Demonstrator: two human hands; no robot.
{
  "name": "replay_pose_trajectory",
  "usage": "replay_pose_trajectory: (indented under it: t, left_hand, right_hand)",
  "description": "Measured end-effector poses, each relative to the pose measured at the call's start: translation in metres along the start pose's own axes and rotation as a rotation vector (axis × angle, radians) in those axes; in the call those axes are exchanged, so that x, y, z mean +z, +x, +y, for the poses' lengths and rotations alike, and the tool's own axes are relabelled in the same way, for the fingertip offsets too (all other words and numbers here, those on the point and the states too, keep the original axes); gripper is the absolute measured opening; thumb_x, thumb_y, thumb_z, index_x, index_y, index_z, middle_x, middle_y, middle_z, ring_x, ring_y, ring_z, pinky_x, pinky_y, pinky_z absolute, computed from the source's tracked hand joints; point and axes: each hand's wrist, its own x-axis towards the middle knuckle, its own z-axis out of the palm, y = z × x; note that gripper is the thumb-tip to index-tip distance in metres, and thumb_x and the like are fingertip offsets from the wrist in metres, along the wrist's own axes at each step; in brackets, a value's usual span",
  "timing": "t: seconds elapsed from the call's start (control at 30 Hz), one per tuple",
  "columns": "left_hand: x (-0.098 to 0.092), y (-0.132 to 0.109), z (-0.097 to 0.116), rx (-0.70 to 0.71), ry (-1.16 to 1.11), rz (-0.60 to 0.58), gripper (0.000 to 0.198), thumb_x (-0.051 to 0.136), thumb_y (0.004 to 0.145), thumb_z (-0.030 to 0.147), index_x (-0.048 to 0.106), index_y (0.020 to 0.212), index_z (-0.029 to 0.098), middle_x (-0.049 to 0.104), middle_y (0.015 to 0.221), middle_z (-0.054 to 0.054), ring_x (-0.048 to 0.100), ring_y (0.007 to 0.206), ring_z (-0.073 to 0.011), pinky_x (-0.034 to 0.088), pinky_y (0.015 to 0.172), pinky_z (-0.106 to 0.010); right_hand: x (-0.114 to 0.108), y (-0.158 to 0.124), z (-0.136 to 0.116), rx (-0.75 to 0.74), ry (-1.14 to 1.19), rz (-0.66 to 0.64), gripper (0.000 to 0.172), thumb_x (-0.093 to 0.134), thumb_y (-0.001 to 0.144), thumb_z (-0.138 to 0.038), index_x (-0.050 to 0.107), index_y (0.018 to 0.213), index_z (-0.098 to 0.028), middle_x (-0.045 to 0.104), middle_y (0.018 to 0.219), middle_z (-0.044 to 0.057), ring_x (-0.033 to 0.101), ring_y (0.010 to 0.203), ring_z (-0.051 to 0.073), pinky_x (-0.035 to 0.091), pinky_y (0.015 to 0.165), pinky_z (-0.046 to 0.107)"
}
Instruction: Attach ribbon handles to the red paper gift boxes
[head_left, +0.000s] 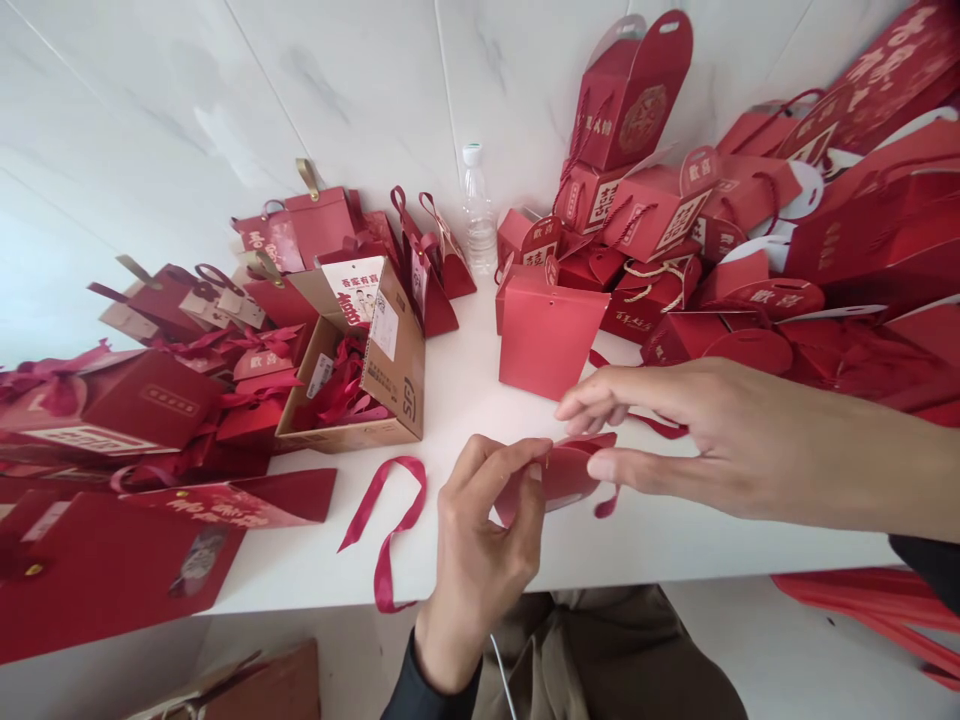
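A small red gift box (562, 478) lies on the white table between my hands, partly covered by them. My left hand (487, 530) pinches its upper left edge between thumb and index finger; the exact grip is partly hidden. Over the right side of the box hovers my right hand (682, 435), thumb and fingers apart, the thumb tip close to or touching the box. A dark red ribbon (660, 428) runs out under my right hand. Just behind stands another plain red gift box (551, 335). To the left, a loose red ribbon (384, 570) curls down to the table's front edge.
An open cardboard carton (405, 385) with red ribbons inside stands left of centre. Red gift boxes (150, 405) crowd the left side, and more stacked boxes (660, 215) fill the right. A clear plastic bottle (478, 215) stands by the marbled wall (360, 90).
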Motion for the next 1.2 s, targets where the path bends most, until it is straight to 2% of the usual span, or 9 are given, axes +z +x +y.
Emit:
replay_pose_trajectory:
  t: [0.07, 0.13, 0.3, 0.43, 0.6, 0.7, 0.83, 0.97, 1.2]
  left_hand:
    - [0.0, 0.001, 0.003, -0.035, 0.005, 0.011, 0.023, 0.061, 0.095, 0.01, 0.074, 0.11, 0.022, 0.068, 0.091, -0.001, 0.065, 0.08, -0.0113, 0.055, 0.07, -0.022]
    - [0.001, 0.001, 0.005, -0.065, 0.0, 0.019, 0.021, 0.061, 0.095, 0.011, 0.073, 0.107, 0.022, 0.071, 0.097, -0.002, 0.068, 0.09, -0.0127, 0.057, 0.076, -0.023]
    - [0.002, 0.002, 0.008, -0.12, -0.032, 0.024, 0.019, 0.063, 0.093, 0.012, 0.073, 0.104, 0.023, 0.075, 0.102, -0.001, 0.071, 0.098, -0.014, 0.058, 0.084, -0.024]
    - [0.0, 0.004, 0.009, -0.15, -0.051, -0.003, 0.017, 0.066, 0.092, 0.015, 0.075, 0.104, 0.024, 0.077, 0.1, -0.001, 0.072, 0.096, -0.0146, 0.059, 0.084, -0.025]
    - [-0.002, 0.006, 0.011, -0.182, -0.056, 0.005, 0.014, 0.068, 0.091, 0.017, 0.076, 0.1, 0.024, 0.078, 0.096, -0.001, 0.073, 0.091, -0.0149, 0.061, 0.081, -0.026]
    - [-0.002, 0.006, 0.012, -0.208, -0.067, 0.007, 0.012, 0.068, 0.091, 0.019, 0.077, 0.099, 0.024, 0.078, 0.095, -0.002, 0.073, 0.087, -0.0165, 0.062, 0.08, -0.029]
    - [-0.003, 0.006, 0.011, -0.251, -0.085, -0.005, 0.017, 0.069, 0.09, 0.021, 0.077, 0.105, 0.025, 0.079, 0.098, -0.003, 0.074, 0.088, -0.0187, 0.062, 0.082, -0.033]
    - [-0.003, 0.008, 0.011, -0.244, -0.082, -0.006, 0.011, 0.069, 0.091, 0.021, 0.076, 0.098, 0.024, 0.078, 0.095, -0.002, 0.073, 0.088, -0.0185, 0.061, 0.081, -0.032]
    - [0.001, 0.008, 0.011, -0.237, -0.068, 0.011, 0.008, 0.068, 0.091, 0.02, 0.075, 0.094, 0.023, 0.075, 0.09, -0.001, 0.07, 0.083, -0.0162, 0.057, 0.076, -0.028]
  right_hand:
    - [0.005, -0.01, 0.005, 0.045, 0.037, 0.108, 0.025, 0.062, 0.098, -0.05, 0.071, 0.109, -0.03, 0.077, 0.098, 0.0, 0.073, 0.083, 0.021, 0.053, 0.069, 0.031]
    - [0.013, -0.02, 0.009, 0.122, 0.078, 0.154, 0.025, 0.064, 0.096, -0.054, 0.071, 0.099, -0.031, 0.073, 0.084, -0.001, 0.067, 0.07, 0.019, 0.05, 0.06, 0.03]
    - [0.033, -0.035, 0.013, 0.27, 0.223, 0.104, 0.025, 0.064, 0.095, -0.054, 0.072, 0.094, -0.031, 0.062, 0.069, -0.002, 0.057, 0.059, 0.016, 0.044, 0.05, 0.027]
    - [0.039, -0.038, 0.013, 0.256, 0.332, 0.049, 0.024, 0.064, 0.097, -0.05, 0.07, 0.086, -0.029, 0.06, 0.072, -0.003, 0.054, 0.061, 0.014, 0.04, 0.052, 0.026]
    - [0.039, -0.039, 0.006, 0.264, 0.433, -0.014, 0.026, 0.063, 0.098, -0.053, 0.067, 0.091, -0.028, 0.065, 0.084, -0.003, 0.061, 0.077, 0.017, 0.047, 0.068, 0.029]
    - [0.041, -0.037, 0.003, 0.248, 0.566, -0.043, 0.027, 0.061, 0.099, -0.052, 0.065, 0.09, -0.026, 0.065, 0.087, -0.002, 0.062, 0.081, 0.017, 0.049, 0.072, 0.029]
    - [0.046, -0.034, 0.004, 0.226, 0.715, -0.037, 0.03, 0.063, 0.098, -0.052, 0.062, 0.087, -0.024, 0.063, 0.083, -0.001, 0.063, 0.08, 0.017, 0.051, 0.074, 0.03]
    - [0.049, -0.033, 0.008, 0.212, 0.793, -0.021, 0.028, 0.064, 0.098, -0.049, 0.064, 0.089, -0.022, 0.066, 0.087, 0.002, 0.065, 0.084, 0.018, 0.053, 0.077, 0.031]
    - [0.056, -0.027, 0.004, 0.198, 0.849, 0.124, 0.014, 0.07, 0.096, -0.037, 0.066, 0.094, -0.023, 0.066, 0.086, -0.001, 0.063, 0.075, 0.013, 0.052, 0.066, 0.024]
